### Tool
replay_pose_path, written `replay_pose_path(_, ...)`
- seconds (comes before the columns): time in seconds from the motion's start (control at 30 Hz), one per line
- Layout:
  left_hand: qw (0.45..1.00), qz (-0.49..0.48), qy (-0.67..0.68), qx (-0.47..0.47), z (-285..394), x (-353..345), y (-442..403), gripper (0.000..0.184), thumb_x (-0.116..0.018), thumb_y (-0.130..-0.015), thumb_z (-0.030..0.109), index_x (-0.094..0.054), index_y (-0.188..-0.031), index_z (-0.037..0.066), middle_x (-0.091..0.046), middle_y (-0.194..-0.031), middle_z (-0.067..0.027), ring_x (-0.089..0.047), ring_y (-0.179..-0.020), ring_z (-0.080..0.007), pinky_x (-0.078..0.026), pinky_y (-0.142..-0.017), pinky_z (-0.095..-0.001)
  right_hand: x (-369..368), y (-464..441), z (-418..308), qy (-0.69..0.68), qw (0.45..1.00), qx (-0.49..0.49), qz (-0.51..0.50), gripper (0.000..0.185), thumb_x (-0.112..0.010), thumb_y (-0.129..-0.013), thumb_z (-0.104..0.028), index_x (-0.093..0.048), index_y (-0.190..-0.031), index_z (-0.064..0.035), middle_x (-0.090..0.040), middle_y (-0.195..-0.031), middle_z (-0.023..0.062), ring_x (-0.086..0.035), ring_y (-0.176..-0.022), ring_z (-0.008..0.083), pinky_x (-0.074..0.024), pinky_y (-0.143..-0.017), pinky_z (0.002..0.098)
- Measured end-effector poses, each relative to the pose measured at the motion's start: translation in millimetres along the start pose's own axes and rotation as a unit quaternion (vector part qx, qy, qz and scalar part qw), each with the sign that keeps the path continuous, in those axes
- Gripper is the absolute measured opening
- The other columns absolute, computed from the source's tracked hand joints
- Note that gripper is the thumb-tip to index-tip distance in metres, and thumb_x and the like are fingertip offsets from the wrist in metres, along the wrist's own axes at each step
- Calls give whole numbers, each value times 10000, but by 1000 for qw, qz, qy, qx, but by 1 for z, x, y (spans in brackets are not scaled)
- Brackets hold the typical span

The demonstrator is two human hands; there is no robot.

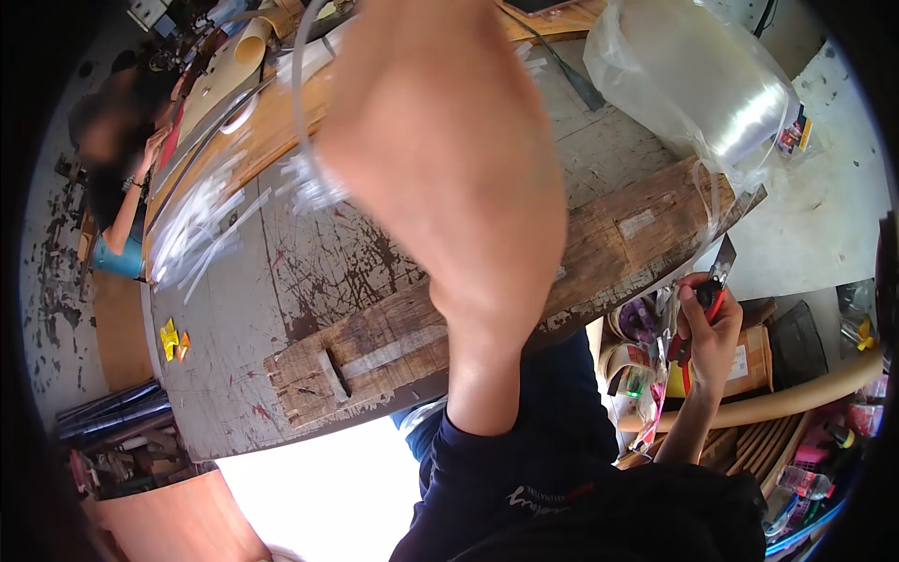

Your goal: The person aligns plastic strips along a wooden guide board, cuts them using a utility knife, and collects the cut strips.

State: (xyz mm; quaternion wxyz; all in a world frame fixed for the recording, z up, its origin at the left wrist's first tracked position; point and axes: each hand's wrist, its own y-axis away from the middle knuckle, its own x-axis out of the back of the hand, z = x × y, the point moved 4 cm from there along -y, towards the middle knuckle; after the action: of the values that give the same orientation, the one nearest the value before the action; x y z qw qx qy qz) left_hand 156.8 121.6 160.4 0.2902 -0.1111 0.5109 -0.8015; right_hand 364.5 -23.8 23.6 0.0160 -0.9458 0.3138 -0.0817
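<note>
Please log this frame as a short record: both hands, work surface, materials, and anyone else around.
Left hand: raised close to the camera; fingertips hidden, so its grip cannot be told
Right hand: holding a red-handled cutting tool, blade pointing up
Work surface: scarred grey table, with a worn wooden board along its near side
Materials: loose clear strips towards the left; large clear plastic roll at upper right
Other person: at the table's left side, partly blurred
</note>
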Motion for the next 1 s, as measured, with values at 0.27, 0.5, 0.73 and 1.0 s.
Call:
replay_pose_path(0.27,910,-412,-47,9,14,6,50,275,-596,-750,41,-609,-1023,64,-609,-980,-133,-621,-748,-286,-508,-693,-335,-18,16,10,225,846,96,-474,94,-584,-707,37,-585,-788,-11,-607,-681,45,-578,-607,125,-441,-544,227)
replay_pose_path(0.5,761,-637,115,42,27,92,194,157,-591,-769,150,-590,-906,73,-587,-832,-17,-590,-697,-135,-490,-560,-226,-11,23,200,169,941,18,-291,184,-575,-657,78,-616,-786,-46,-575,-681,43,-554,-613,121,-403,-545,241)
replay_pose_path(0.73,720,-687,65,79,10,113,226,181,-541,-808,230,-571,-928,98,-560,-820,-2,-573,-753,-145,-487,-601,-252,-15,38,239,166,960,-57,-219,205,-637,-657,26,-600,-842,-54,-541,-658,17,-493,-580,100,-384,-533,262)
replay_pose_path(1.0,752,-623,150,152,0,97,242,217,-525,-830,260,-565,-938,76,-552,-864,-33,-559,-810,-185,-474,-696,-312,-6,44,113,202,847,-92,-484,190,-688,-709,-193,-648,-870,-100,-642,-713,41,-576,-667,127,-410,-571,264)
